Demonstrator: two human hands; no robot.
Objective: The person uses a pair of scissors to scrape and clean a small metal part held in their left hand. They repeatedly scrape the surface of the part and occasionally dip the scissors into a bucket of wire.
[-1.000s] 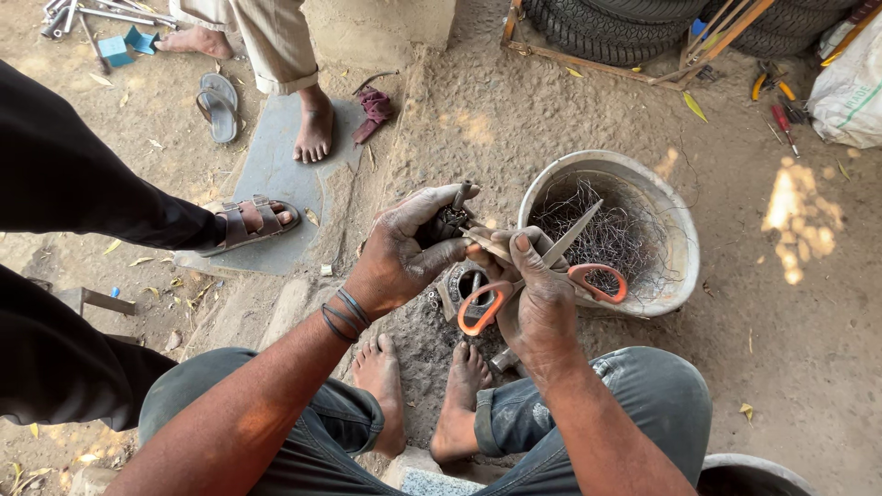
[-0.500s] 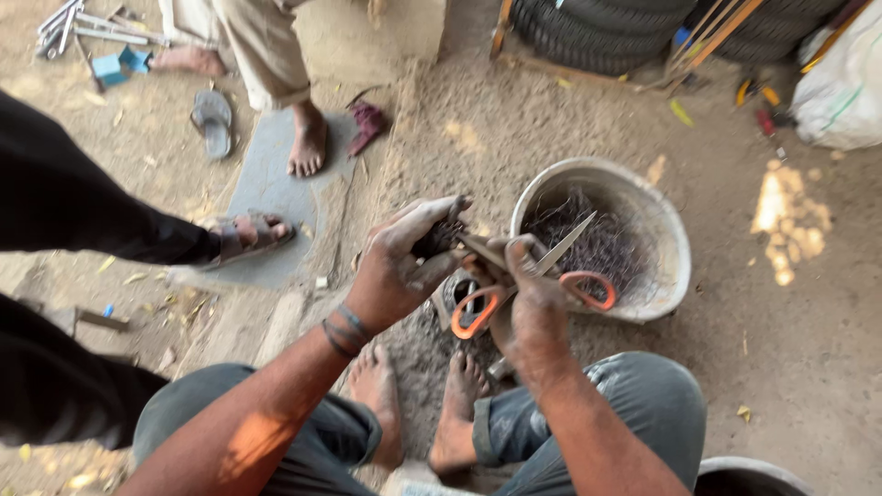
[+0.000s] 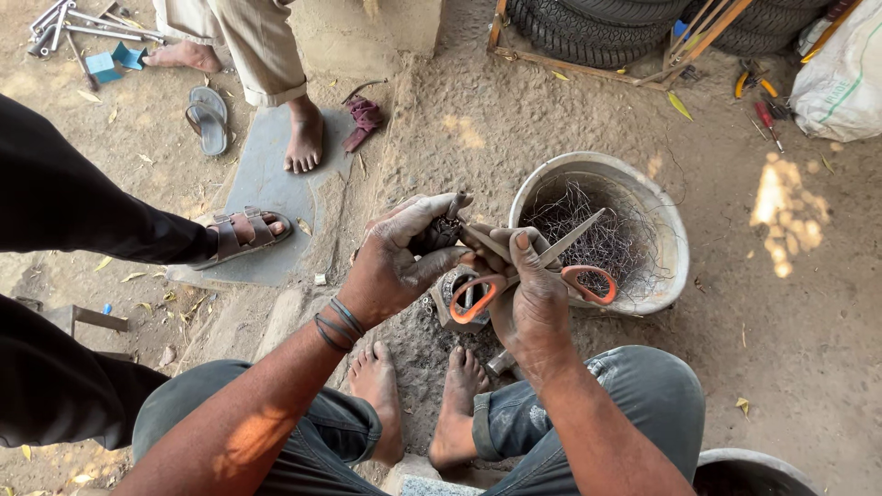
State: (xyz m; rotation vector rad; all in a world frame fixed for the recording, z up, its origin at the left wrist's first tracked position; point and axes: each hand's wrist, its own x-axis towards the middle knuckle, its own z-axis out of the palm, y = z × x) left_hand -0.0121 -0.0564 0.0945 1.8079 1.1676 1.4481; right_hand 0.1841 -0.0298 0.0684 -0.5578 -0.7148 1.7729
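My left hand (image 3: 397,259) is closed around a small dark grimy part (image 3: 435,233), held above the ground between my knees. My right hand (image 3: 528,294) grips orange-handled scissors (image 3: 542,268); the blades are parted and their tips point up and right, over the bowl. The blades meet the dark part at my left fingertips. Below both hands a round metal piece (image 3: 457,292) rests on the dirty ground, partly hidden by the scissors. Both hands are smeared with dark grime.
A pale metal bowl (image 3: 669,230) holding a tangle of thin wire sits right of my hands. Two other people's feet stand on a grey mat (image 3: 266,193) to the left. Tyres (image 3: 597,23), hand tools (image 3: 73,20) and a white sack (image 3: 841,73) lie along the far edge.
My hands, the scissors and the part have stayed close together with only small shifts. The standing person's feet at the top have stepped a little.
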